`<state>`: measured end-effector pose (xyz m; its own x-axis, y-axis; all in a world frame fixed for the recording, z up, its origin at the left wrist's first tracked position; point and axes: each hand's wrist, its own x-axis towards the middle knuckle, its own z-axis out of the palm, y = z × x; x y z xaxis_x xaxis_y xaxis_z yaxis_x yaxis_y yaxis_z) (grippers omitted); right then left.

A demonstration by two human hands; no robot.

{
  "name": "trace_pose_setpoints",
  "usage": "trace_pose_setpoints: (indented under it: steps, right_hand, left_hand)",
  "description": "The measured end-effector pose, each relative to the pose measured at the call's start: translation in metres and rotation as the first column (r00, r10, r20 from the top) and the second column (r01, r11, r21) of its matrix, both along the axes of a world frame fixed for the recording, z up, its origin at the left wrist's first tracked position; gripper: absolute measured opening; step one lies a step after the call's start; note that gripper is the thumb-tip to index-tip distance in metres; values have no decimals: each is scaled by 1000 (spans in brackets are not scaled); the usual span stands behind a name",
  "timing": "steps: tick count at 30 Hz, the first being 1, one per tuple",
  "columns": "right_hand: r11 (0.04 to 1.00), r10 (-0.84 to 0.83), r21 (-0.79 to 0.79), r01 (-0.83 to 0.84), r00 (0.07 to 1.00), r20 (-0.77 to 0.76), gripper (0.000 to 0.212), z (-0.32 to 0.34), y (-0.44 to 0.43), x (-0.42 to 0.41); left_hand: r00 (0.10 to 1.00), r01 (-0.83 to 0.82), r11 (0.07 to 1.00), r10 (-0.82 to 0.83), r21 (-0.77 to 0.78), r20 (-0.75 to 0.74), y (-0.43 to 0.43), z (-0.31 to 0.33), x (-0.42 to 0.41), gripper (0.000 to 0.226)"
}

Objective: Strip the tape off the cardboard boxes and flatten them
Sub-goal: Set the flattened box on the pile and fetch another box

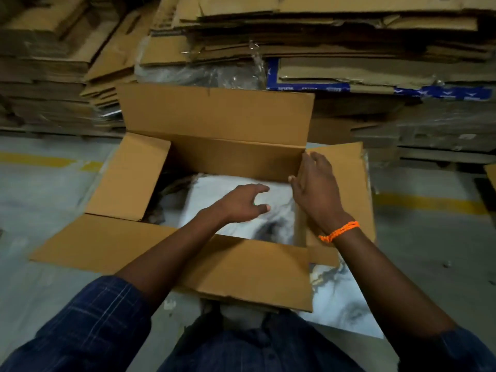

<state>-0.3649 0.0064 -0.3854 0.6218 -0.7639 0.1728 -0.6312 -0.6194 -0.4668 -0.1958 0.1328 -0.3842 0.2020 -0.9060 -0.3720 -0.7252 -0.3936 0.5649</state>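
Note:
A brown cardboard box stands in front of me with all its flaps spread outward, and a white marbled surface shows through its inside. My left hand reaches down into the box with fingers apart and curled, holding nothing. My right hand, an orange band on its wrist, lies flat against the box's right inner wall near the far right corner, fingers spread. No tape is visible on the box.
Tall stacks of flattened cardboard fill the back, some with blue printed strips and clear plastic wrap. More flattened stacks stand at the left. Grey concrete floor with yellow lines lies on both sides.

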Motion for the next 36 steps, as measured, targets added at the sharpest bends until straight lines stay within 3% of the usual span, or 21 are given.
trace_pose_setpoints:
  steps: [2,5,9,11,12,13,15,17,19,20,22,25,28,29,31,34,36]
  right_hand:
    - [983,177,43,-178,984,37,48,16,17,45]
    - [894,437,165,-418,893,-106,45,32,55,120]
    - [777,627,294,-557,723,-288,45,36,107,201]
    - [771,635,327,-546,697,-334,41,31,126,233]
    - [776,630,326,-540,694,-348,38,28,134,247]
    - [781,624,324,-534,694,-359,36,24,141,259]
    - [800,598,320,-508,720,-352,36,18,153,279]
    - [826,556,312,-470,772,-308,41,16,158,293]
    - [861,489,299,-412,831,-265,51,16,161,306]
    - [872,464,299,-387,848,-254,53,16,162,312]
    - [888,432,287,-359,866,-253,50,16,165,322]
    - [869,476,302,-393,831,-287,54,16,168,331]
    - [812,564,372,-450,768,-303,58,17,176,334]
    - [800,581,385,-460,755,-305,58,17,178,333]
    - [791,594,386,-476,747,-297,61,16,180,327]
    - [779,607,388,-492,746,-274,63,21,175,314]
    - [777,611,370,-509,751,-252,63,28,165,304]
  left_hand:
    - [980,-85,996,85,-5,178,19,-9,38,63]
    - [870,-278,961,248,8,427,55,-12,91,83]
    - [728,-529,833,350,159,589,114,-17,155,113]
    - [703,-615,768,432,178,565,138,-13,180,112]
    - [733,-598,780,440,184,518,147,-4,190,104]
    - [768,-548,824,427,144,478,156,11,201,87]
    - [776,-488,867,485,-103,403,180,42,235,47]
    - [717,-567,748,655,-345,240,207,73,282,34]
    - [620,-671,612,773,-418,135,237,83,339,36]
    - [588,-697,591,795,-405,149,251,76,363,39]
    - [587,-723,642,766,-255,263,264,49,395,45]
    - [708,-627,779,570,0,418,257,2,398,60]
    - [855,-514,843,486,160,182,237,-15,367,44]
    - [868,-496,849,483,180,112,234,-13,355,44]
    - [895,-438,889,417,135,157,233,-15,344,56]
    - [809,-580,814,571,27,140,239,-7,342,61]
    - [785,-595,803,591,-37,188,242,9,334,59]
